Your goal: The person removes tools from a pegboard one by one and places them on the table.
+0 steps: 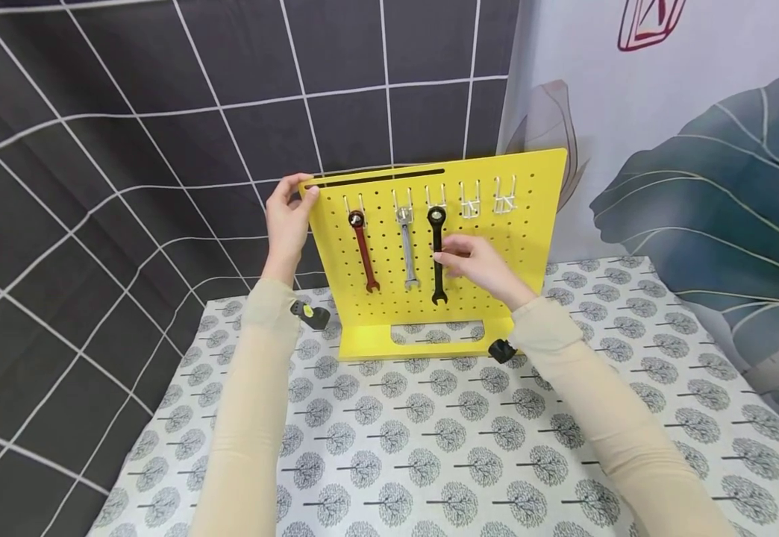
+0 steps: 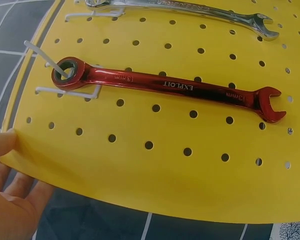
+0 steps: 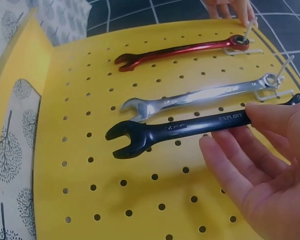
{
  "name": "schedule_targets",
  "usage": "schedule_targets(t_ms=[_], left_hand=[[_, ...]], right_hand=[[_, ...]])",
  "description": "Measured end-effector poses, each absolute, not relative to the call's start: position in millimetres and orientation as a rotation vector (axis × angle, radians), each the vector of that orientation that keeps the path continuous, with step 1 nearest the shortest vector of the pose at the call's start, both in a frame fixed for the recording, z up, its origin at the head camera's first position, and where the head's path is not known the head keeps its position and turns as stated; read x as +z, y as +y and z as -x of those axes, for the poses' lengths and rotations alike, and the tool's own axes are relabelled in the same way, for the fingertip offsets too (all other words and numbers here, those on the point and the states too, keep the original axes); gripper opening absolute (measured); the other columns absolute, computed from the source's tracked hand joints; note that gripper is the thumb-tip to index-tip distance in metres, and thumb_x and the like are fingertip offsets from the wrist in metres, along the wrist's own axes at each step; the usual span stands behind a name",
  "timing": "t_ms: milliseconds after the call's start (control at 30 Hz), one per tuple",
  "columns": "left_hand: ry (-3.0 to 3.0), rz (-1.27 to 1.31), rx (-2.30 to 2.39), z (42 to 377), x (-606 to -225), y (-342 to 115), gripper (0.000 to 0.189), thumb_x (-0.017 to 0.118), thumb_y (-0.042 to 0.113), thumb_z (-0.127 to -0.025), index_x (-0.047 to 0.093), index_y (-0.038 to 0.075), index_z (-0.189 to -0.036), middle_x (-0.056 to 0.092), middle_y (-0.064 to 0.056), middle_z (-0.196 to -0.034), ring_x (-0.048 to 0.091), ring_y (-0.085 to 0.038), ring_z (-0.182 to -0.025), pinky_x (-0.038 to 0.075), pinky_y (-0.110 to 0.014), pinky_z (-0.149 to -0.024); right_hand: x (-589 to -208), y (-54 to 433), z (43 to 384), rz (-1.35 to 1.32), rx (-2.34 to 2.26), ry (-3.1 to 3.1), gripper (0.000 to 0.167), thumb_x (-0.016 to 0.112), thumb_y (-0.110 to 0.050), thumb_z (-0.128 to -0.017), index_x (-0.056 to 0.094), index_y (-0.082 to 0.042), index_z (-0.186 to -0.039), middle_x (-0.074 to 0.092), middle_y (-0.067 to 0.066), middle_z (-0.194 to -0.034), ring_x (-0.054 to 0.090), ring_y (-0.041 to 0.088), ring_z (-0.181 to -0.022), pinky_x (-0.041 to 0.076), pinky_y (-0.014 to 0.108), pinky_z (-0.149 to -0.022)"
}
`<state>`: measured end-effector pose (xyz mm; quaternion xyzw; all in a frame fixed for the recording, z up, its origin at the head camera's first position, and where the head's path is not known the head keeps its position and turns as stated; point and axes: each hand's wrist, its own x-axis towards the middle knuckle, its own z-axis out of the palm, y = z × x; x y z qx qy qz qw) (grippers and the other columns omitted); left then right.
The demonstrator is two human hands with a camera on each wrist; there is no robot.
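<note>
My left hand [image 1: 287, 224] grips the top left corner of a yellow pegboard [image 1: 544, 194], thumb in front and fingers behind. A black combination wrench [image 1: 438, 280] stands upright at the third hook, ring end up. My right hand [image 1: 480, 265] pinches its shaft between thumb and fingers; in the right wrist view the open jaw end sticks out past the fingertips. Whether its ring is over the hook is unclear. To its left hang a silver wrench [image 3: 190, 97] and, furthest left, a red wrench [image 2: 165, 85] marked 13mm, its ring around a white hook.
Two further white hooks [image 1: 505, 195] on the right of the board hold nothing. The board's base [image 1: 369, 343] stands on a tree-patterned tablecloth [image 1: 389, 447]. A dark grid-patterned curtain [image 1: 215, 60] hangs behind and to the left, a leaf-patterned one [image 1: 718, 186] at right.
</note>
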<state>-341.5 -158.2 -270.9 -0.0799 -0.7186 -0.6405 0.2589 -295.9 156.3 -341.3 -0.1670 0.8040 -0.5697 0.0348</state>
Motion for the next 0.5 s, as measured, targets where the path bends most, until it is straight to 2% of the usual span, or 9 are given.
schedule_targets(t_ms=[200,367,500], left_hand=[[-1.961,0.219,-1.732,341.1,-271.2,-158.2,0.021,0.067,0.008,-0.097,0.067,0.008,-0.118,0.062,-0.009,-0.117,0.062,-0.019,-0.087,0.051,-0.029,-0.084],[-1.961,0.221,-1.738,342.0,-272.9,-158.3,0.021,0.067,0.009,-0.097,0.067,0.007,-0.118,0.063,-0.006,-0.115,0.063,-0.018,-0.086,0.051,-0.03,-0.084],[-1.956,0.227,-1.726,341.2,-272.2,-158.4,0.021,0.066,0.008,-0.097,0.067,0.007,-0.118,0.063,-0.006,-0.115,0.063,-0.018,-0.085,0.052,-0.029,-0.083]], right_hand=[[-341.5,156.2,293.2,0.509,-1.762,2.49,0.04,0.066,-0.018,-0.099,0.058,0.001,-0.133,0.064,0.018,-0.117,0.068,0.031,-0.096,0.057,0.038,-0.086],[-343.1,158.1,290.4,0.517,-1.76,2.492,0.046,0.066,-0.018,-0.099,0.054,0.004,-0.138,0.064,0.021,-0.122,0.067,0.033,-0.102,0.057,0.033,-0.086],[-343.6,158.2,289.7,0.526,-1.763,2.51,0.044,0.066,-0.02,-0.099,0.057,0.002,-0.136,0.065,0.02,-0.121,0.067,0.031,-0.103,0.056,0.036,-0.089]])
